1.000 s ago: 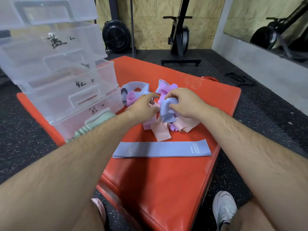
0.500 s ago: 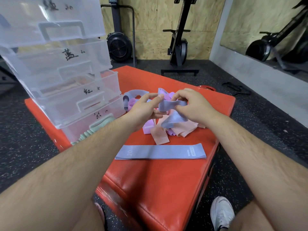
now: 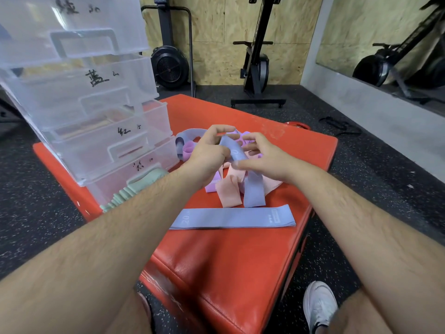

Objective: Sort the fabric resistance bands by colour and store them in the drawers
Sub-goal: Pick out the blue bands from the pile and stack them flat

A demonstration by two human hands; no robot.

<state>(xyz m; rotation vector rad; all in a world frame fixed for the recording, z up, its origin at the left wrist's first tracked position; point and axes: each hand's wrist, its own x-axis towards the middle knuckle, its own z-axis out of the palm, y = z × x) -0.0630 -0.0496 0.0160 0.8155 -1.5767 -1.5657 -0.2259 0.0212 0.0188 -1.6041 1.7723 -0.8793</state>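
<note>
My left hand point(image 3: 209, 150) pinches the upper end of a blue-lilac band point(image 3: 252, 189), which hangs down over a heap of pink and purple bands point(image 3: 228, 192). Beside it, my right hand point(image 3: 261, 156) has its fingers spread and its fingertips touch the same band. Another blue band point(image 3: 232, 217) lies flat on the red mat point(image 3: 240, 266) in front of the heap. The clear drawer unit point(image 3: 79, 97) stands at the left with hand-written labels. Its bottom drawer is pulled out and holds green bands point(image 3: 134, 189).
A loose blue band point(image 3: 190, 135) and a purple one point(image 3: 187, 150) lie behind my left hand next to the drawers. Gym machines point(image 3: 256, 66) stand on the black floor beyond the mat. My white shoe point(image 3: 319, 303) is at the mat's near right corner.
The blue band has come up out of the heap and now hangs unfolded from my left hand. My right hand has loosened from a grip to spread fingers.
</note>
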